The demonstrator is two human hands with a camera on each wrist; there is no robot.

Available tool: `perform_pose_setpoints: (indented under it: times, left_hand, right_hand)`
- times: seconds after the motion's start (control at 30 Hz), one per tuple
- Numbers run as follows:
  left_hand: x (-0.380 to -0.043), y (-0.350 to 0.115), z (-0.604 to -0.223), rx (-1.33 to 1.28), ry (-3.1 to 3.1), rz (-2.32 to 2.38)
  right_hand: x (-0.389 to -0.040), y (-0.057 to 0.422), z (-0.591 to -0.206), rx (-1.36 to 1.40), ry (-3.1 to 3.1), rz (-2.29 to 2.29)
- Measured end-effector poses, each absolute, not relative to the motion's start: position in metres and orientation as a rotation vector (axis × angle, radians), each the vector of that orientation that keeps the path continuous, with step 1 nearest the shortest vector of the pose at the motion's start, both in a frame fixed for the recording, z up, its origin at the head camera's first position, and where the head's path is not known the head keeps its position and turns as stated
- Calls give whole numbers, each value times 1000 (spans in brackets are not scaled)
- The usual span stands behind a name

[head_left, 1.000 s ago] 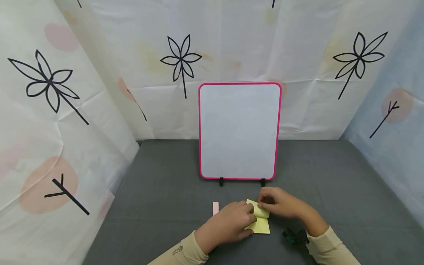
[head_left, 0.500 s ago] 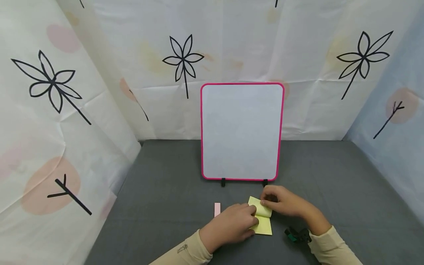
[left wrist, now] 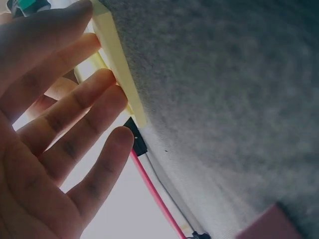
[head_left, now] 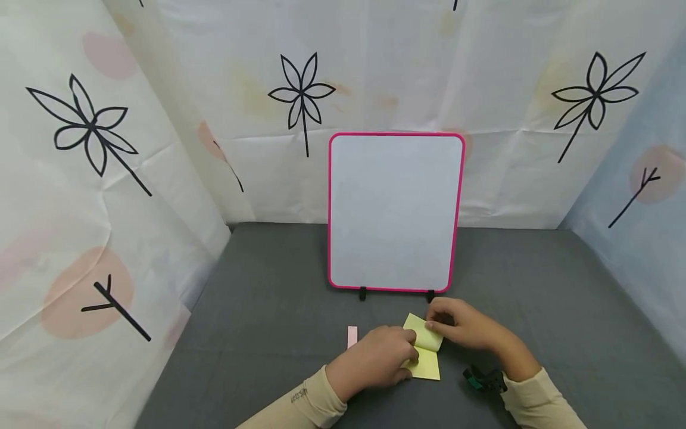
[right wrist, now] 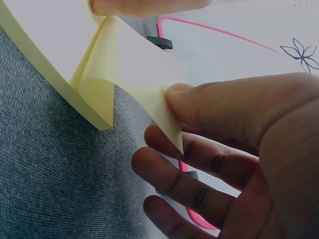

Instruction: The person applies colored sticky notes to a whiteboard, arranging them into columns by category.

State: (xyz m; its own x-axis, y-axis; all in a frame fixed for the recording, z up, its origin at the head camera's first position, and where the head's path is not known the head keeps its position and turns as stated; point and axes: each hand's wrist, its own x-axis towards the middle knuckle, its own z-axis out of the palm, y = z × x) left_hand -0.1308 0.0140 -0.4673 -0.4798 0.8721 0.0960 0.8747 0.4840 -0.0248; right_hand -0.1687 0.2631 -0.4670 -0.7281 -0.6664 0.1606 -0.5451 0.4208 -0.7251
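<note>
Evidently, the yellow sticky-note pad [head_left: 426,367] lies flat on the grey counter [head_left: 257,298], just in front of the person, probably so both hands can reach it easily. From where I stand, the left hand [head_left: 375,357] rests its fingertips against the pad, most likely to stop it sliding; that grip is relaxed, fingers fairly straight and slightly apart. The right hand [head_left: 466,325] has its grip nearly closed, pinching the edge of the top sheet [right wrist: 134,59], which curls up from the pad. Beyond them, the pink-framed whiteboard [head_left: 393,214] stands on black feet [head_left: 362,293] that seem to keep it upright.
</note>
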Motion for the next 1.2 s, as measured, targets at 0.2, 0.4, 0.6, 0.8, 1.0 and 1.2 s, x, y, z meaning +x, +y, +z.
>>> perform_pose_setpoints:
  times: [0.2, 0.4, 0.6, 0.8, 1.0, 1.2]
  left_hand:
    - [-130, 15, -469, -1521, -2654, -70]
    - [-131, 17, -469, -1504, -2667, -53]
    - [-132, 17, -468, -1482, -2676, -36]
    - [-132, 18, -469, -1487, -2647, -24]
    - [-132, 17, -469, -1477, -2648, -16]
    - [-132, 16, -467, -1480, -2669, -41]
  right_hand:
    - [-169, 265, -466, -1072, 2574, -1182]
    - [-170, 268, -466, -1062, 2606, -1199]
    - [-175, 269, -465, -1035, 2639, -1176]
    - [-175, 278, -463, -1016, 2702, -1158]
    - [-176, 287, -458, -980, 2756, -1166]
    - [-170, 297, -440, -778, 2860, -1102]
